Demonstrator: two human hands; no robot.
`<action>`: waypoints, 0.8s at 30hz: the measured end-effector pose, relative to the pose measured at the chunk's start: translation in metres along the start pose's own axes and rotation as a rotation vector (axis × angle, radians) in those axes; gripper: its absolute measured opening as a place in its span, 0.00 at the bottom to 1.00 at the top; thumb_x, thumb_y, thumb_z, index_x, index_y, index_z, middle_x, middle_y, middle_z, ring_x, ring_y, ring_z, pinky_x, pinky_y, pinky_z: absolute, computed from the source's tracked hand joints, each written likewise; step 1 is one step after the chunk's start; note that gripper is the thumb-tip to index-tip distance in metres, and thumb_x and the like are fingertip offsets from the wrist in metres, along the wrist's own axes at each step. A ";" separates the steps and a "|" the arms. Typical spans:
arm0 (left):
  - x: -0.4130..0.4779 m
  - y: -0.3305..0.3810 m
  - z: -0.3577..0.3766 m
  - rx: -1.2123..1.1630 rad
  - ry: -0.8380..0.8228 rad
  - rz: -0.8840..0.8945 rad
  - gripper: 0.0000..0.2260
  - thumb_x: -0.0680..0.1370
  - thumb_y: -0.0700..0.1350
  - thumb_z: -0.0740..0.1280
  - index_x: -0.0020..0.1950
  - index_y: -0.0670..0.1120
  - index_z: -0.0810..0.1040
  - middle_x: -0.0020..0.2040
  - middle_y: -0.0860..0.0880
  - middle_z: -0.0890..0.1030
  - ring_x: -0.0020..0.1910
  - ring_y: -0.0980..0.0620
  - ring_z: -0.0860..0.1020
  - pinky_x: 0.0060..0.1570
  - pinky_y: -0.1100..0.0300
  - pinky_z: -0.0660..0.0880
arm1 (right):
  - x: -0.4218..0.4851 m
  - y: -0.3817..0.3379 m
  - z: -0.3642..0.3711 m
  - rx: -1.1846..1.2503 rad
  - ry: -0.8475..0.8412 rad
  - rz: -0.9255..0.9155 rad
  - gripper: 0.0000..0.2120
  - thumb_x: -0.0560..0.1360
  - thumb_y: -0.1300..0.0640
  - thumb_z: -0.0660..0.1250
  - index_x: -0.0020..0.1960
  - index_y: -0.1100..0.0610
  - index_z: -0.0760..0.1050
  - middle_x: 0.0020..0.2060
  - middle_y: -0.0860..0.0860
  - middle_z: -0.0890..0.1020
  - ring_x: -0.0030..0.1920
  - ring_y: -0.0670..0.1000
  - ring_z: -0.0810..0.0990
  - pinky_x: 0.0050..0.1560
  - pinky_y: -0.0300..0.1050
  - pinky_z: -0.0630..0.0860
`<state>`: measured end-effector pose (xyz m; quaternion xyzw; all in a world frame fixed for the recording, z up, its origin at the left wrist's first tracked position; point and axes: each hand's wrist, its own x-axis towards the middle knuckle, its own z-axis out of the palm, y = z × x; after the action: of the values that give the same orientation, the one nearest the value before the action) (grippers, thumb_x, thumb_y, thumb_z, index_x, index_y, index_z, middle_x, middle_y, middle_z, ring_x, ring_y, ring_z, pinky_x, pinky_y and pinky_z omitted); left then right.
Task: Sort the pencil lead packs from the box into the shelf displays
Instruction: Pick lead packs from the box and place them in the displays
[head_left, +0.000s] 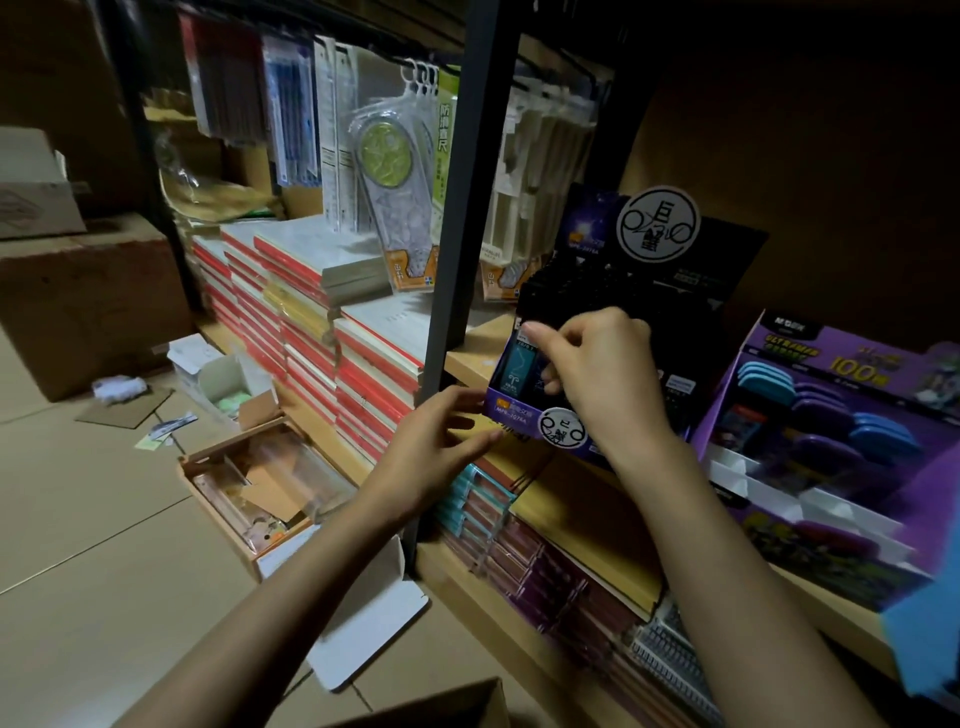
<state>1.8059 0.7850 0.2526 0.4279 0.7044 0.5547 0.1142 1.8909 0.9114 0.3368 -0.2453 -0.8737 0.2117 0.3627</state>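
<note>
**Lead pack going into the leftmost slot**

Left of centre, the left hand (431, 452) is lying open, straight fingers touching the lower left corner of the display box (511, 418) (steadying it, probably). Just above, a teal lead pack (513, 365) is standing upright in the leftmost slot, long axis running up and slightly back, label facing the camera. The right hand (597, 364), the nearer one, is pinching its top end from the right; next, probably a straight push down.

Bare left hand (432, 448), bare right hand (597, 375), slender bare forearms (291, 587)
</note>
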 end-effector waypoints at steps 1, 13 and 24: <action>-0.005 0.003 -0.004 0.023 -0.004 -0.009 0.14 0.76 0.45 0.67 0.61 0.50 0.72 0.54 0.58 0.75 0.53 0.62 0.74 0.46 0.72 0.73 | -0.003 0.000 -0.001 -0.031 -0.038 0.021 0.19 0.74 0.44 0.66 0.35 0.59 0.79 0.30 0.53 0.80 0.32 0.50 0.81 0.36 0.50 0.81; -0.107 0.020 -0.052 0.263 -0.134 -0.115 0.05 0.77 0.44 0.67 0.51 0.54 0.74 0.48 0.58 0.78 0.48 0.63 0.78 0.45 0.72 0.75 | -0.031 -0.007 -0.043 -0.058 -0.083 -0.248 0.17 0.78 0.59 0.62 0.66 0.60 0.72 0.63 0.54 0.75 0.63 0.52 0.72 0.63 0.43 0.69; -0.157 0.025 -0.075 0.264 -0.035 -0.133 0.04 0.76 0.44 0.68 0.48 0.53 0.76 0.49 0.54 0.81 0.47 0.61 0.80 0.44 0.69 0.75 | -0.025 -0.012 -0.028 -0.292 -0.256 -0.343 0.20 0.77 0.65 0.58 0.69 0.59 0.67 0.73 0.54 0.61 0.71 0.57 0.61 0.70 0.55 0.62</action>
<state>1.8652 0.6197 0.2529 0.4011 0.7960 0.4409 0.1057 1.9239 0.8931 0.3480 -0.1144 -0.9627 0.0482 0.2405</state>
